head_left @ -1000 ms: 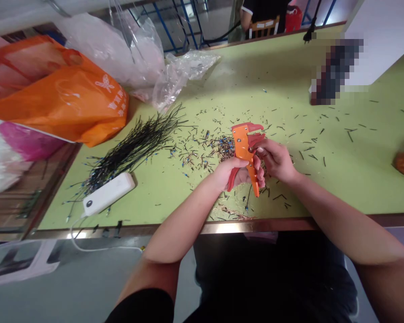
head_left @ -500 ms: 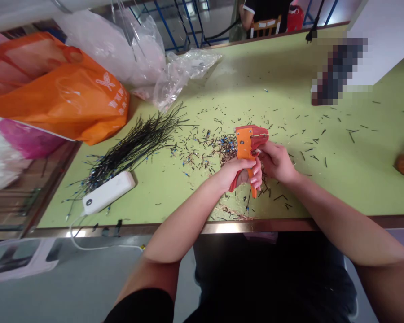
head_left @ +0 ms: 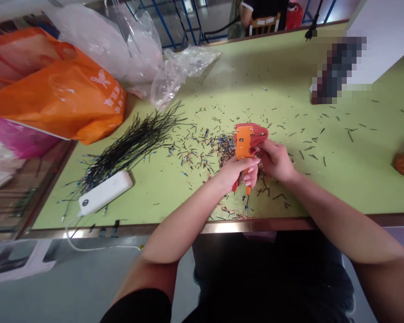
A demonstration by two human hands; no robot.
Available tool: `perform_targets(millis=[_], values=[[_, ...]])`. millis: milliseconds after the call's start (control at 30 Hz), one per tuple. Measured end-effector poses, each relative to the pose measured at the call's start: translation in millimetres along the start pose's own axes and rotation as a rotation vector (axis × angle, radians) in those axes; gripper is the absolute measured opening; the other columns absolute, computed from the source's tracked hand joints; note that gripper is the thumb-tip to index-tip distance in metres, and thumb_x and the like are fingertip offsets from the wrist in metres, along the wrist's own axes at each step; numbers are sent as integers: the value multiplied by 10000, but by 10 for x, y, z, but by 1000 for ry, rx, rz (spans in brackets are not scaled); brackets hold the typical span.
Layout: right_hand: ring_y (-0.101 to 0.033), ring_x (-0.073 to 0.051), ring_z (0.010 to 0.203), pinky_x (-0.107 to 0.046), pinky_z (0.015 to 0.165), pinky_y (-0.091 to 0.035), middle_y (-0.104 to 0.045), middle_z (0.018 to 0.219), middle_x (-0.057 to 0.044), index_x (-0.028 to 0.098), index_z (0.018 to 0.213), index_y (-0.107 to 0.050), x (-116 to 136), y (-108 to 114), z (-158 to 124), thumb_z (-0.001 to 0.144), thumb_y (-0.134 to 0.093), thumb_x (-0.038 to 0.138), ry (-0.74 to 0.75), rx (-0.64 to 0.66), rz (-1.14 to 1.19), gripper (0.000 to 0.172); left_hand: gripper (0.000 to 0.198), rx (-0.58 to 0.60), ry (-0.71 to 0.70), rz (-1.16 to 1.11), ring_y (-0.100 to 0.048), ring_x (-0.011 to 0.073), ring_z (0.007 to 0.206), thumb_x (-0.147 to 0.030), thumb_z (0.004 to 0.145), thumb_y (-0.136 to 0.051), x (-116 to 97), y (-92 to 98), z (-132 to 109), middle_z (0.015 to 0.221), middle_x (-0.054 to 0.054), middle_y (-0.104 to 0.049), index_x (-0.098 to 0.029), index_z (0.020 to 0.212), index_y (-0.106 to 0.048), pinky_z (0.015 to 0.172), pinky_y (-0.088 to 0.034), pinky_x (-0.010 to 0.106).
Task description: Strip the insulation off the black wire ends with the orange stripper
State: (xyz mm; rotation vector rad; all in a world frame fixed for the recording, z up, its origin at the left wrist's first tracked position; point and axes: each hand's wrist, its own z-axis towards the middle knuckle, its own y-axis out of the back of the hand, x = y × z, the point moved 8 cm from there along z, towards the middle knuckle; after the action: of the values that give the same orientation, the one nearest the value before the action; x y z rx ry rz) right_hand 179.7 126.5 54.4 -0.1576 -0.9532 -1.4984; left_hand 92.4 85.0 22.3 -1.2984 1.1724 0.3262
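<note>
We've got the pliers (head_left: 243, 142) raised over the table (head_left: 350, 188), left hand (head_left: 238, 172) clamped round the handles (head_left: 248, 190). Our right hand (head_left: 277, 160) has fingers curled at the pliers; tips hidden, can't tell if they pinch anything. Wire scraps (head_left: 225, 146) around, wire bundle (head_left: 134, 139) off left, power bank (head_left: 106, 192) beside it.

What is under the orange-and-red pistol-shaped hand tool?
Beside the tool, to its left, a heap of short dark and blue wire scraps shows on the pale green tabletop. Whatever lies directly beneath the tool and the left hand gripping it is covered.
</note>
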Motion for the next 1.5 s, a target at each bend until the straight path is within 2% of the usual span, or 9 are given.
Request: perform_targets(millis=[133, 267, 467, 567, 633, 833, 1100, 1300, 1500], values=[[-687, -169, 784, -303, 687, -548, -757, 927, -50, 230, 1061, -715, -32, -1, -1, 1006, -526, 141, -24, -8, 1, 217, 564, -38, 18, 18, -352, 57, 324, -509, 743, -848, 22, 32, 8, 401, -97, -359, -220, 538, -409, 379, -372, 218], [-684, -173, 779, -320, 711, -544, -756, 891, -52, 215, 997, -700, -81, 7, 23, 1041, -525, 215, -110, -3, -9, 181, 518, -66, 25, -2, -357, 60, 334, -481, 792, -787, 9, 131, 22, 410, -98, -345, -223, 560, -402, 400, -399, 222], [-597, -162, 671, -329, 656, -487, -669, 785, -31, 210, 996, -683, -152, 183, 63, 1100, -466, 381, -238, -100, -4, 295, 290, -1, 41, -53, -561, 112, 475, -403, 819, -715, -58, 267, 50, 530, -42, -524, -190, 689, -567, 547, -574, 277], [-487, -142, 563, -325, 608, -437, -556, 681, 12, 208, 1064, -679, -188, 259, 75, 1117, -429, 430, -269, -120, -11, 338, 268, 3, 57, -51, -640, 138, 553, -412, 811, -720, -46, 331, 54, 606, -15, -602, -177, 754, -605, 609, -618, 304], [-513, -150, 593, -332, 634, -447, -582, 713, -2, 208, 1076, -672, -192, 286, 88, 1121, -412, 440, -251, -116, -54, 350, 284, 0, 75, -18, -692, 157, 607, -427, 804, -734, -24, 359, 46, 667, 8, -656, -164, 795, -626, 650, -634, 314], [-614, -194, 756, -347, 681, -473, -683, 854, -69, 220, 949, -629, -185, 270, 114, 1119, -396, 415, -173, -44, -205, 349, 283, 28, 108, 117, -755, 186, 695, -398, 841, -751, 32, 345, 6, 751, 49, -717, -136, 886, -655, 732, -641, 326], [-655, -207, 818, -361, 740, -502, -702, 873, -75, 227, 934, -625, -123, 273, 123, 1112, -423, 357, -104, -27, -206, 300, 295, 11, 99, 24, -752, 187, 672, -413, 817, -741, 7, 400, 30, 742, 34, -710, -142, 860, -635, 707, -639, 328], [-602, -205, 780, -367, 698, -467, -646, 825, -66, 218, 937, -616, -97, 277, 138, 1071, -435, 235, -98, -17, -243, 226, 269, 1, 129, 94, -756, 186, 688, -386, 826, -731, 46, 399, 28, 743, 45, -720, -136, 880, -645, 722, -639, 328], [-501, -190, 703, -371, 639, -408, -504, 728, -33, 236, 788, -533, -54, 241, 161, 1005, -412, 137, -126, 70, -243, 268, 256, -62, 124, 182, -738, 170, 667, -383, 814, -730, 52, 439, 11, 741, 40, -713, -143, 860, -654, 693, -630, 312]])
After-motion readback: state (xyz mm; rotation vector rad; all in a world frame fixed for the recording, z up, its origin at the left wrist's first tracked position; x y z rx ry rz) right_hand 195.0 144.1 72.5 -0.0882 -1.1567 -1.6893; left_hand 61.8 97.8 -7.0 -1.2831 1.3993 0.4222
